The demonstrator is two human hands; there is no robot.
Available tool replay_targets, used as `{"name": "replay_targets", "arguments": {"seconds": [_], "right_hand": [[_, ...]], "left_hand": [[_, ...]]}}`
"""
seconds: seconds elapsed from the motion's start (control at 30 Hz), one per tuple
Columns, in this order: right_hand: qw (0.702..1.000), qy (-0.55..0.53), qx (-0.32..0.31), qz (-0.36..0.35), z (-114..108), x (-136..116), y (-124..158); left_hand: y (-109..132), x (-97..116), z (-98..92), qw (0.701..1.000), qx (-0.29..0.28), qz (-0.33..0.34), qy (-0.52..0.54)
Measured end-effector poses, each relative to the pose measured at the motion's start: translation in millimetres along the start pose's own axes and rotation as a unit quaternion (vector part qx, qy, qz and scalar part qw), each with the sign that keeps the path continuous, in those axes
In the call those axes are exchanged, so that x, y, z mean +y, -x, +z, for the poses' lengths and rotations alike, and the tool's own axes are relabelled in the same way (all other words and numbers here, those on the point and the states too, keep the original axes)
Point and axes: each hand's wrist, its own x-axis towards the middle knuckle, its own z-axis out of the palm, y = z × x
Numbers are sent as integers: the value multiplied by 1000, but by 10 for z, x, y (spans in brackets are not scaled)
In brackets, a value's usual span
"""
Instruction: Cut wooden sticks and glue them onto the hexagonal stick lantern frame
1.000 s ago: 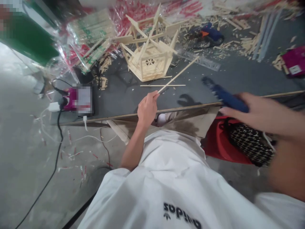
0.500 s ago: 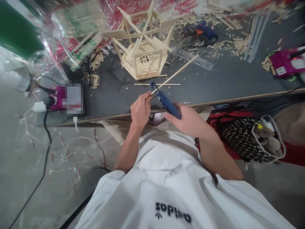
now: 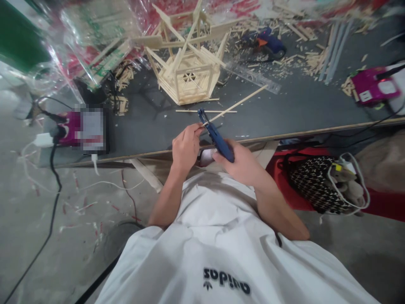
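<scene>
Around the middle of the frame on the head cam (only view here), both hands are busy. The left hand (image 3: 186, 147) has its fingertips pinched on the near end of a thin wooden stick (image 3: 242, 103), which slants off toward the upper right, over the dark table (image 3: 142, 135). Right hand (image 3: 242, 162) is wrapped around a blue hand tool (image 3: 223, 145), and the tool's head crosses the stick just beside the left fingertips. Can't tell whether its jaws are closed on the wood or just around it, too small and soft.

Just above the hands in frame, a loose stick (image 3: 190, 111) lies flat on the table, in front of a wooden lattice model (image 3: 190, 86). Upper right of that there's a clear ruler (image 3: 253, 76), a blue glue gun (image 3: 275, 46) with an orange trigger and loads of wood scraps (image 3: 313, 61).

My read: the step in hand is getting the tool set at the right spot near the held end. What the next move calls for, I'd guess, is a steady pinch on the left and an even squeeze on the right, with fingertips kept clear of the tool's head.

Versus a second ago: the tool was way off to the right, well apart from the stick, and now it's on it. Compared with half a second back, the stick just slants a bit flatter. Loose stick and model look unmoved on the table; the whole view has slid a little.
</scene>
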Motion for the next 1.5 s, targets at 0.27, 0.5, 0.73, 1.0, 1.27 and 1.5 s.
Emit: {"name": "replay_targets", "arguments": {"seconds": [0.27,0.5,0.73,1.0,1.27,1.5], "right_hand": [[1000,15,8,-10,41,16,-9],[999,39,8,-13,62,13,-26],[996,84,5,-15,110,-9,-34],[989,150,2,6,175,-68,18],[984,177,-8,-3,190,-53,35],[985,173,-14,-18,166,8,26]], "left_hand": [[8,1,-3,998,-38,-40,21],[10,-28,-13,997,-51,-48,39],[13,-42,-19,998,-44,-32,33],[47,-70,5,999,-31,-19,15],[44,-98,10,999,-20,8,49],[49,-105,54,1000,11,16,15]]}}
